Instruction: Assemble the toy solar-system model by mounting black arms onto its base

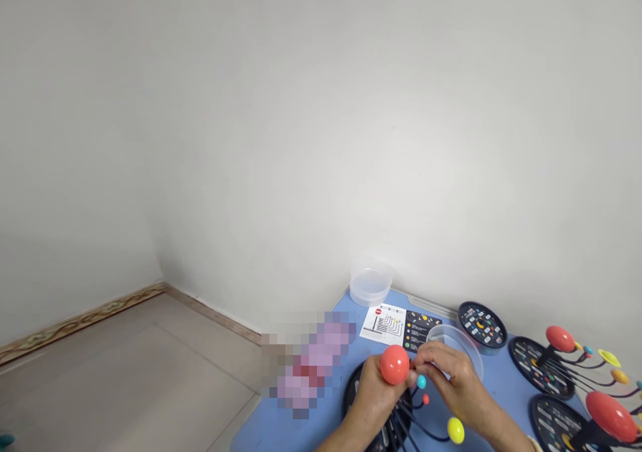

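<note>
In the head view, I am working at the front of the blue worktop (281, 435), on a ball-and-rod model (400, 417) with a black round base (352, 395). My left hand (376, 388) is close behind and below the large red ball (394, 364), its fingers bent toward the right; I cannot tell exactly what they grip. My right hand (456, 375) meets it just beside the ball, thumb and forefinger drawn together; whether they pinch some small part is hidden.

I judge this step to be fine fingertip work at that meeting spot. It seems to call for a steady left hand and light pressure from the right, as the blue ball (421, 382), small red ball (426, 399) and yellow ball (455, 430) crowd in just below on thin rods.

Beyond my hands lie a printed sheet (384, 325) and a clear round lid (476, 355), partly behind my right hand. A clear container (371, 287) stands near the wall (301, 138). A black printed disc (481, 325) and two similar models (542, 368) (556, 418) crowd the right side, where my elbow could catch their rods.
</note>
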`<action>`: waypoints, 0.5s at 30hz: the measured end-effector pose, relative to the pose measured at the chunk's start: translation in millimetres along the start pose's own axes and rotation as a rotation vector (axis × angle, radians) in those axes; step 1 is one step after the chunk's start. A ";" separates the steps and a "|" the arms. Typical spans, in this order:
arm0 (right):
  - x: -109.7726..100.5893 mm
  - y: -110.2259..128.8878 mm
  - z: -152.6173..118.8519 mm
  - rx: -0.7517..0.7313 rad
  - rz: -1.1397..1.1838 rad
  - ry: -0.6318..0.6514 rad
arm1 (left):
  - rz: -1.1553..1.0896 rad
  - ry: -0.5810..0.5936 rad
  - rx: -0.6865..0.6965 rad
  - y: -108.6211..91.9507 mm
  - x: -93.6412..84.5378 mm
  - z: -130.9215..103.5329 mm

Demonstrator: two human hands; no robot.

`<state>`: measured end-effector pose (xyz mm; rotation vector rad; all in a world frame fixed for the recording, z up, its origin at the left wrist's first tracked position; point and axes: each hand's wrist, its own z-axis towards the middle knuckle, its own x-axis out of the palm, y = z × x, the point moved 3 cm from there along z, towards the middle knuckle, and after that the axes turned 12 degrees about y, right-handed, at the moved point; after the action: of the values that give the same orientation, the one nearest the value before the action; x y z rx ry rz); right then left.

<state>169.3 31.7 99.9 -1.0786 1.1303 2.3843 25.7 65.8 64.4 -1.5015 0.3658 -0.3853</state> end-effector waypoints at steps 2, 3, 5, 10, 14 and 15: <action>-0.4 0.1 0.3 0.021 0.023 -0.003 | 0.013 0.002 -0.011 2.1 -1.1 -0.2; -0.8 0.7 0.5 0.025 0.031 -0.005 | 0.018 0.002 -0.013 2.9 -1.7 -0.5; -1.3 2.3 0.9 0.027 0.042 -0.007 | 0.023 0.007 -0.016 4.2 -2.7 -1.2; -0.4 2.8 1.5 0.066 0.073 -0.025 | 0.002 0.038 0.003 3.8 -3.1 -2.2; 0.8 3.3 1.2 0.093 0.098 -0.037 | -0.022 0.051 0.008 0.2 -2.7 -3.4; 1.1 3.7 1.1 0.088 0.101 -0.035 | -0.022 0.050 0.007 -0.6 -2.7 -3.7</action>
<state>166.0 30.1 101.6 -0.9693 1.2940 2.3942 21.6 63.7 64.9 -1.4920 0.3874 -0.4415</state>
